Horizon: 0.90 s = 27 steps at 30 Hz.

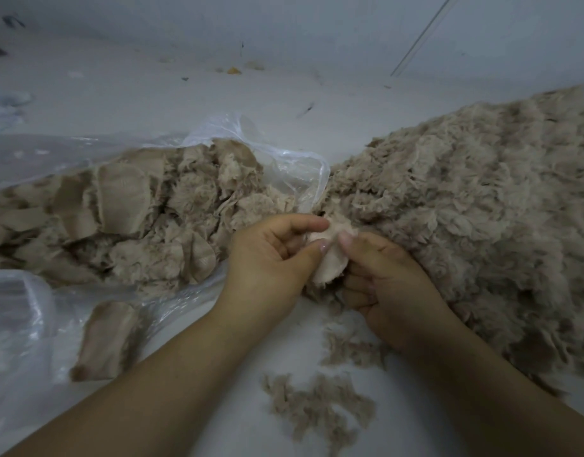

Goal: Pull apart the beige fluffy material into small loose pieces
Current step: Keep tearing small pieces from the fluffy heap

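Our left hand [271, 258] and right hand [379, 275] each pinch, between thumb and curled fingers, 1 small beige fluffy piece [330, 255] held between them above the pale floor [218, 341]. We judge this the tearing step; next, the 2 hands need to draw apart, then drop the shreds. Uncut pads spill from the clear plastic bag [294, 159] at left; the loosened heap [465, 209] lies at right, with stray tufts [313, 407] nearer us.

left hand [271, 255]: bare, no rings | right hand [386, 275]: bare | forearms: bare, no sleeves visible
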### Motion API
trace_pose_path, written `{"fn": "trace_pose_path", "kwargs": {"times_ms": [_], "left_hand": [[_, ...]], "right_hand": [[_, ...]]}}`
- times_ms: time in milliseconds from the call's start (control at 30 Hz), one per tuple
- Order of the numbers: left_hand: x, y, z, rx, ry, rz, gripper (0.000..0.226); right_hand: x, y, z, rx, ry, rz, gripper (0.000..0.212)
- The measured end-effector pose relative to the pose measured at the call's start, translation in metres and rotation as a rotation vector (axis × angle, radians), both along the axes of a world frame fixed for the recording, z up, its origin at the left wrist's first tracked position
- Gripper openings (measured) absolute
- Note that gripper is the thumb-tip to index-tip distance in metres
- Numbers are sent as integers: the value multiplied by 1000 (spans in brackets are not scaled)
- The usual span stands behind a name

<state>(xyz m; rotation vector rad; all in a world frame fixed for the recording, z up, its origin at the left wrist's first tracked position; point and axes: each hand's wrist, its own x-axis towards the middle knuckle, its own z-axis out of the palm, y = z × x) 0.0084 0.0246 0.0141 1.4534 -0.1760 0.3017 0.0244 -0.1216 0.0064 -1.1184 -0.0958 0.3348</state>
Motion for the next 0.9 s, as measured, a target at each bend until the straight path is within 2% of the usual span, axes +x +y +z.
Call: {"fn": "trace_pose_path", "kwargs": {"times_ms": [100, 267, 367, 433, 533, 567, 667, 767, 867, 900], "left_hand": [[0, 3, -6, 47, 18, 35, 24], [0, 5, -5, 141, 19, 76, 13], [1, 6, 0, 0, 212, -101, 29], [2, 8, 3, -17, 316, -204, 39], [4, 7, 4, -16, 325, -249, 17], [4, 7, 3, -12, 316, -224, 8], [7, 10, -2, -14, 289, -71, 14], [8, 11, -2, -64, 255, 10, 20], [10, 15, -1, -72, 197, 48, 24], [10, 19, 1, -83, 178, 12, 21]], "right_hand": [[0, -1, 0, 14, 8, 3, 31], [0, -2, -6, -131, -27, 9, 33], [0, -3, -5, -109, -22, 70, 34], [-1, -3, -4, -155, -26, 105, 32], [-1, -4, -4, -163, -52, 114, 15], [-1, -3, -4, -155, -36, 103, 17], [0, -2, -6, -160, -2, 40, 28], [1, 0, -5, -178, 27, -23, 30], [2, -1, -2, -114, 94, -55, 59], [1, -1, 1, -81, 107, -59, 63]]}}
